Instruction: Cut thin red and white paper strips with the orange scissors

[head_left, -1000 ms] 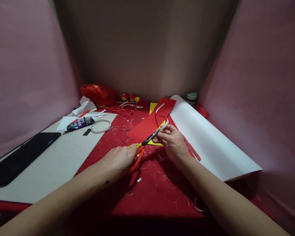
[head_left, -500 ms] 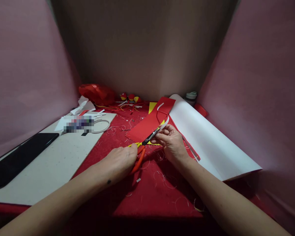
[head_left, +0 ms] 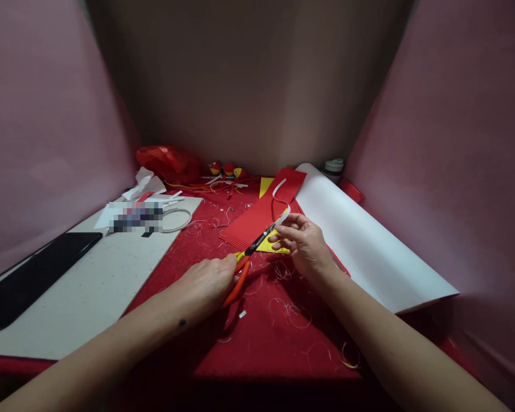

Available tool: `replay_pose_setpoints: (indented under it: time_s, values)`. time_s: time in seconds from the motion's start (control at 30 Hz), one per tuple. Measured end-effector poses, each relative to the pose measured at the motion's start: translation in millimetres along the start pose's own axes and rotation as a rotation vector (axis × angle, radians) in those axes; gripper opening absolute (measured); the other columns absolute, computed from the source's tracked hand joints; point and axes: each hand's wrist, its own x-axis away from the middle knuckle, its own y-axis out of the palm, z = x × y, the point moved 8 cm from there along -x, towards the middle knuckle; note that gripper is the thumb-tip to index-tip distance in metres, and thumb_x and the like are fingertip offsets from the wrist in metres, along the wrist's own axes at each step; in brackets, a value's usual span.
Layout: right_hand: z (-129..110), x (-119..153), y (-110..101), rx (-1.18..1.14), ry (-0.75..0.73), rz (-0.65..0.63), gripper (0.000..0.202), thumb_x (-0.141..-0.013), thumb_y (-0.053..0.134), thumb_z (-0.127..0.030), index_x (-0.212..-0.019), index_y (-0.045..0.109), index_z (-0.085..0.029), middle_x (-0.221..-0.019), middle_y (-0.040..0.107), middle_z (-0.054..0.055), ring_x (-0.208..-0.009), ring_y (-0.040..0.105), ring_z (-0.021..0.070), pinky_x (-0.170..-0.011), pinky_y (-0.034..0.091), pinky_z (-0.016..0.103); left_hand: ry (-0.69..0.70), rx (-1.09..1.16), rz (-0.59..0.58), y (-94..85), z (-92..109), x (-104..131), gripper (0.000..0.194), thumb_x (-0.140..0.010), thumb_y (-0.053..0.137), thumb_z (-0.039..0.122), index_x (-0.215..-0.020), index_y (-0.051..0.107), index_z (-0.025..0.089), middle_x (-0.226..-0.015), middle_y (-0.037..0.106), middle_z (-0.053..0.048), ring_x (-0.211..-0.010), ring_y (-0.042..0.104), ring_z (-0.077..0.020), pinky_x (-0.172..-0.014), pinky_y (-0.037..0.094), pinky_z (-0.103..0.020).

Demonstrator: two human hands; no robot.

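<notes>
My left hand is closed round the scissors, which have one yellow and one orange handle. Their dark blades point up and right, and the tips are by the fingers of my right hand. Between thumb and index finger my right hand pinches a narrow white strip, while its other fingers are spread. The strip curls up and away over a stack of red sheets. Yellow sheets show from under the red stack.
A large white roll lies to the right. On the left, a pale board carries a black flat panel and a cable loop. A red bag and several small red-and-yellow balls stand at the back. Loose threads litter the red cloth.
The scissors have drawn slightly down and left with my left hand. My right hand has shifted a little, its fingers spreading more, and the white strip's curl has changed shape.
</notes>
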Motion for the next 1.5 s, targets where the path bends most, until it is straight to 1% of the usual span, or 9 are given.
replay_pose_setpoints:
  time_s: [0.23, 0.43, 0.6, 0.83, 0.97, 1.07, 1.2, 1.4, 1.5]
  values:
    - [-1.3, -4.8, 0.4, -0.009, -0.015, -0.035, 0.03, -0.062, 0.066, -0.01, -0.087, 0.051, -0.016, -0.06, 0.06, -0.002, -0.052, 0.063, 0.0143, -0.048, 0.052, 0.025, -0.005, -0.009, -0.023, 3.6, -1.8, 1.5, 0.027, -0.081, 0.034, 0.036, -0.097, 0.047, 0.019, -0.081, 0.066, -0.012, -0.073, 0.064, -0.0299, -0.057, 0.043, -0.037]
    - [-4.4, 1.0, 6.4, 0.013, -0.028, -0.031, 0.032, -0.061, 0.064, -0.007, -0.088, 0.05, -0.017, -0.062, 0.061, -0.003, -0.05, 0.063, 0.0131, -0.049, 0.054, 0.025, 0.013, -0.034, -0.035, 1.8, 1.1, 0.8, 0.033, -0.08, 0.036, 0.043, -0.099, 0.046, 0.018, -0.083, 0.065, -0.014, -0.073, 0.063, -0.0327, -0.056, 0.041, -0.039]
    - [-6.1, 2.9, 8.4, -0.021, -0.049, -0.046, 0.032, -0.062, 0.063, -0.007, -0.089, 0.05, -0.017, -0.061, 0.06, -0.005, -0.048, 0.063, 0.0128, -0.049, 0.054, 0.024, 0.02, -0.035, -0.003, -1.3, 1.8, -0.5, 0.027, -0.081, 0.035, 0.036, -0.098, 0.046, 0.017, -0.083, 0.066, -0.014, -0.073, 0.063, -0.0321, -0.056, 0.041, -0.039]
    - [-4.8, 1.9, 6.4, -0.013, -0.056, -0.041, 0.033, -0.062, 0.064, -0.007, -0.09, 0.05, -0.018, -0.061, 0.061, -0.006, -0.049, 0.064, 0.0128, -0.051, 0.055, 0.025, 0.028, -0.004, 0.019, 4.6, -1.9, -4.2, 0.024, -0.08, 0.038, 0.036, -0.096, 0.045, 0.02, -0.081, 0.066, -0.01, -0.072, 0.063, -0.0298, -0.056, 0.041, -0.035]
    - [-3.0, 2.1, 6.6, -0.016, -0.048, -0.04, 0.034, -0.061, 0.063, -0.007, -0.09, 0.05, -0.018, -0.061, 0.06, -0.006, -0.048, 0.063, 0.0123, -0.051, 0.055, 0.024, 0.026, 0.028, -0.01, 6.4, -1.8, -4.3, 0.024, -0.08, 0.036, 0.036, -0.097, 0.045, 0.021, -0.086, 0.066, -0.01, -0.073, 0.063, -0.0271, -0.058, 0.041, -0.034]
    - [-2.8, 3.0, 8.8, -0.018, -0.057, -0.052, 0.033, -0.061, 0.062, -0.007, -0.09, 0.05, -0.018, -0.063, 0.059, -0.006, -0.049, 0.063, 0.0118, -0.051, 0.056, 0.025, 0.027, 0.009, -0.04, 5.4, 0.1, -5.3, 0.026, -0.081, 0.035, 0.04, -0.096, 0.045, 0.021, -0.085, 0.066, -0.011, -0.073, 0.063, -0.0291, -0.057, 0.041, -0.036]
    - [-2.5, 3.6, 8.9, -0.016, -0.064, -0.046, 0.033, -0.062, 0.061, -0.007, -0.09, 0.05, -0.019, -0.064, 0.058, -0.007, -0.049, 0.063, 0.0112, -0.051, 0.056, 0.025, 0.016, -0.03, -0.032, 4.2, 0.1, -8.9, 0.025, -0.081, 0.035, 0.038, -0.095, 0.045, 0.02, -0.085, 0.065, -0.011, -0.073, 0.063, -0.0308, -0.055, 0.041, -0.037]
    - [-3.3, 3.1, 7.7, -0.009, -0.076, -0.04, 0.033, -0.063, 0.059, -0.007, -0.092, 0.049, -0.02, -0.064, 0.058, -0.007, -0.048, 0.062, 0.0109, -0.052, 0.055, 0.025, 0.06, 0.003, 0.015, 3.6, 4.1, -11.3, 0.023, -0.081, 0.038, 0.037, -0.094, 0.044, 0.019, -0.084, 0.066, -0.01, -0.072, 0.064, -0.0283, -0.055, 0.041, -0.033]
    - [-3.9, 2.8, 7.0, -0.011, -0.074, -0.041, 0.034, -0.063, 0.058, -0.006, -0.092, 0.049, -0.02, -0.064, 0.057, -0.007, -0.048, 0.062, 0.0108, -0.052, 0.055, 0.025, 0.038, 0.005, 0.004, 3.3, 3.4, -12.1, 0.022, -0.082, 0.036, 0.036, -0.094, 0.044, 0.019, -0.081, 0.066, -0.01, -0.071, 0.064, -0.029, -0.054, 0.041, -0.033]
